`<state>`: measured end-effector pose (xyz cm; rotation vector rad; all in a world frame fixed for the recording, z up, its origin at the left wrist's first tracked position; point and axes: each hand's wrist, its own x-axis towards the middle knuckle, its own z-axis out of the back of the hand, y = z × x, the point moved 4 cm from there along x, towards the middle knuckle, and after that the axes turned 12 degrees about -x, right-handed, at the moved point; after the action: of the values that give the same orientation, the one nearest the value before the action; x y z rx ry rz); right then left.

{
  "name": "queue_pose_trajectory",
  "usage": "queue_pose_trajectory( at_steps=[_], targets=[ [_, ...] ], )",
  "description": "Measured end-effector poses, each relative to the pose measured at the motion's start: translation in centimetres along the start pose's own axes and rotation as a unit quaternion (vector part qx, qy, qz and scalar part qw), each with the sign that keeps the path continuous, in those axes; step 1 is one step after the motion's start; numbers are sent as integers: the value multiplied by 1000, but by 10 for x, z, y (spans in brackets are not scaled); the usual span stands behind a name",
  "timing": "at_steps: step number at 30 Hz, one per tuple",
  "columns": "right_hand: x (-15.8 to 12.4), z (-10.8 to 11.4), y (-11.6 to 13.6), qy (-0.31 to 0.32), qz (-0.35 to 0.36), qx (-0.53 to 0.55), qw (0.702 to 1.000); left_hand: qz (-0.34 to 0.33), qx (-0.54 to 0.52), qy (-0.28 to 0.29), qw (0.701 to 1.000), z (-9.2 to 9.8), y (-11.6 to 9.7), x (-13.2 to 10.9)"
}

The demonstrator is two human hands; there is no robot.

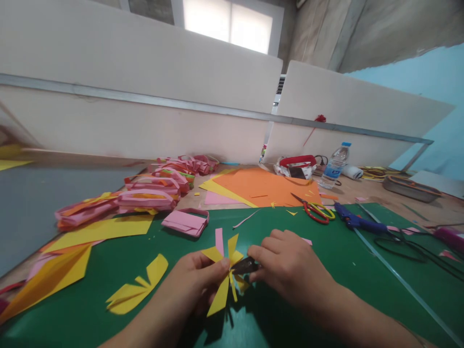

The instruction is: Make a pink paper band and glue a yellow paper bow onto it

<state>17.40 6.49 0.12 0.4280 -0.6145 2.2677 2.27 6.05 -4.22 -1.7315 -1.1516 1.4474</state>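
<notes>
Pinching the yellow paper flower near its middle in the left grip, over the green mat, seemingly to keep it steady — clasping a dark tool in the right grip, tip-first at the flower's centre, probably for control — and beyond, spotting a clear bottle, hard to judge for fullness, and a pink paper pouch, hiding any contents

The right hand is enclosing most of a dark tool, whose kind is perhaps escaping identification. The left hand is concealing part of the yellow paper flower. The lower edge is cutting off both forearms; the right edge, a magenta object; the left edge, a blurred yellow sheet. The bottle label is bearing print too small for reading.
</notes>
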Motion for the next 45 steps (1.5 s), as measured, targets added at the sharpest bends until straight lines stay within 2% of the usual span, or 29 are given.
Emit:
queue_pose_trajectory(
  at_steps=[4,17,24,29,31,33,35,37,38,39,42,43,45],
  targets=[
    [0,-2,-1,16,-6,13,1000,5,-6,-5,1000,0,0,-2],
    [0,1,2,-5,1,-25,1000,15,3,17,1000,1,2,4],
    [-2,-1,2,0,0,-26,1000,11,-16,-7,1000,0,2,0],
    [0,5,3,-16,2,-4,1000,9,4,1,1000,0,0,-1],
    [0,6,-9,-25,-24,19,999,1,1,0,1000,1,-1,-2],
    [-2,2,-33,-16,-98,17,995,-2,0,-2,1000,0,-3,-3],
    [-7,-7,-59,44,-178,-26,983,-5,2,-1,1000,0,-4,-4],
    [-11,-16,-75,131,-198,-71,969,-3,5,1,1000,-1,-3,-5],
    [-12,-18,-76,152,-183,-80,968,1,4,3,1000,-1,-3,-5],
    [-11,-17,-71,146,-157,-74,974,5,3,4,1000,-1,-1,-4],
    [-1,1,-34,25,-29,10,999,5,-5,5,1000,1,2,0],
    [2,8,-18,-13,20,40,999,4,-8,13,1000,2,2,1],
    [6,17,8,-74,74,61,993,3,-3,27,1000,3,3,4]
  ],
)
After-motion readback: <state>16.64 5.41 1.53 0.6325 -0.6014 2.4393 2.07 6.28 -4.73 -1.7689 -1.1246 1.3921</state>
